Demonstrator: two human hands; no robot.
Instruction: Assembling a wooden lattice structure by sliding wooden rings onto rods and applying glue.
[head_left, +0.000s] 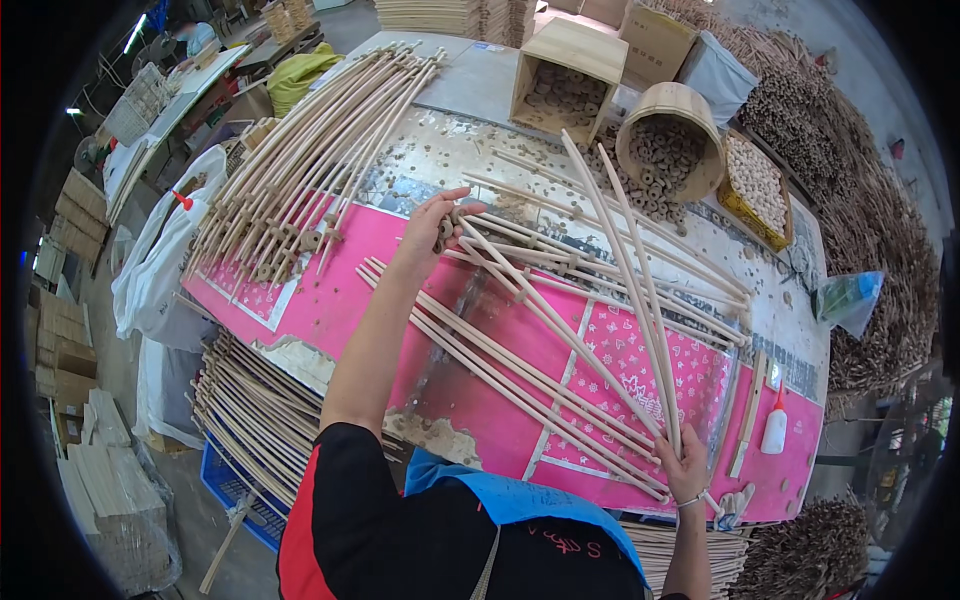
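My right hand (pixel 684 466) is closed round the near ends of several long, pale wooden sticks (pixel 640 290). They fan out from it, two rising toward the far side and others slanting left across the table. My left hand (pixel 432 232) is closed at the far left end of the slanting sticks, gripping small round wooden rings (pixel 446 232); how many it holds is partly hidden by the fingers. Below the left hand, a loose row of bare sticks (pixel 520 385) lies over the pink sheet (pixel 430 375). Behind it are more sticks (pixel 600 230) with rings on them.
A pile of ringed sticks (pixel 310 150) covers the table's far left. At the back stand a square wooden box (pixel 568 45), a tipped round tub (pixel 685 105) and a yellow crate (pixel 752 225) of small pieces. A white glue bottle (pixel 774 430) stands at the right.
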